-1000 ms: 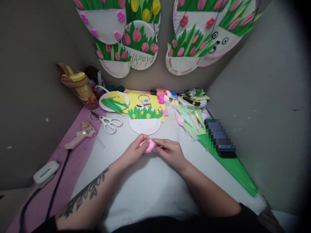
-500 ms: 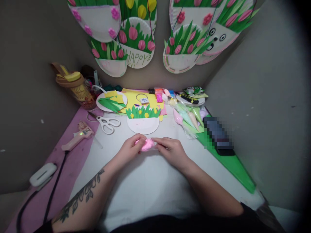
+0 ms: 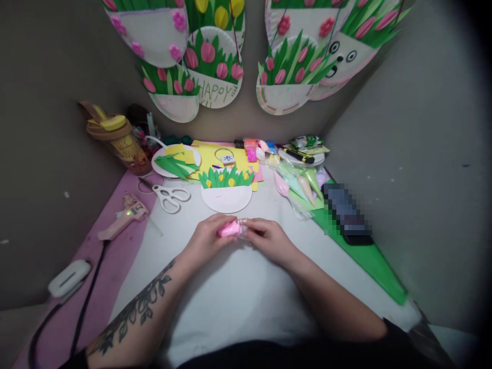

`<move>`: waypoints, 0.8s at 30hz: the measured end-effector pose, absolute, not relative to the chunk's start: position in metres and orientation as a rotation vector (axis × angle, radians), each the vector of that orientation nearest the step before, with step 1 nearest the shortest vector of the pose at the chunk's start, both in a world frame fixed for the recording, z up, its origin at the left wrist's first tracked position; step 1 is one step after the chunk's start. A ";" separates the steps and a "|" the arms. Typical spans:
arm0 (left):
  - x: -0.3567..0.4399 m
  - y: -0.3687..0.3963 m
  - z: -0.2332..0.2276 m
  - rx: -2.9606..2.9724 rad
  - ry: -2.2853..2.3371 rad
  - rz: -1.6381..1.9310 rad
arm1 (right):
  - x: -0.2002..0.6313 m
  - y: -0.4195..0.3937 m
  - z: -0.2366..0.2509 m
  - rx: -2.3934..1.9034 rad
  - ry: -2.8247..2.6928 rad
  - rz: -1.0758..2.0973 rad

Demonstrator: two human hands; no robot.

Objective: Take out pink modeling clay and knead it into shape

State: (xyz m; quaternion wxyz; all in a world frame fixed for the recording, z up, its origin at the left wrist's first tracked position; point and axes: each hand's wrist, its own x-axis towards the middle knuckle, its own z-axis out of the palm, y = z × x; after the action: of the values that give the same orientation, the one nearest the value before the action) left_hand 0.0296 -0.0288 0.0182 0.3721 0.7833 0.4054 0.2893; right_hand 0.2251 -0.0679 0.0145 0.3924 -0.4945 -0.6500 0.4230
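A small pink piece (image 3: 229,229) is pinched between the left hand (image 3: 207,238) and right hand (image 3: 269,239) over the white table (image 3: 238,297), with a half paper plate with green grass (image 3: 226,192) just beyond and white scissors (image 3: 171,196) further left.

We see a white worktop (image 3: 238,297) with a pink strip (image 3: 111,256) along its left edge bearing a glue gun (image 3: 121,221), and on it white scissors (image 3: 171,196), a half paper plate with green grass (image 3: 226,190), yellow paper (image 3: 215,156), bagged clay cones (image 3: 298,187) and a green sheet (image 3: 369,266).
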 end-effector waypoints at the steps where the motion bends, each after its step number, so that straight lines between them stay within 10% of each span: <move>1: 0.029 -0.028 0.018 1.986 1.042 0.754 | 0.225 -0.068 0.016 -1.250 -1.651 1.080; 24: 0.024 -0.025 0.027 1.775 1.050 0.698 | 0.222 -0.074 0.018 -1.153 -1.747 0.961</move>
State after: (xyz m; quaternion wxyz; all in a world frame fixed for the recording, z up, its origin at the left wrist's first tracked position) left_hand 0.0243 -0.0251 0.0267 0.4638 0.7222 0.4273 0.2840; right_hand 0.2220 -0.0742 0.0175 0.4070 -0.4572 -0.6929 0.3811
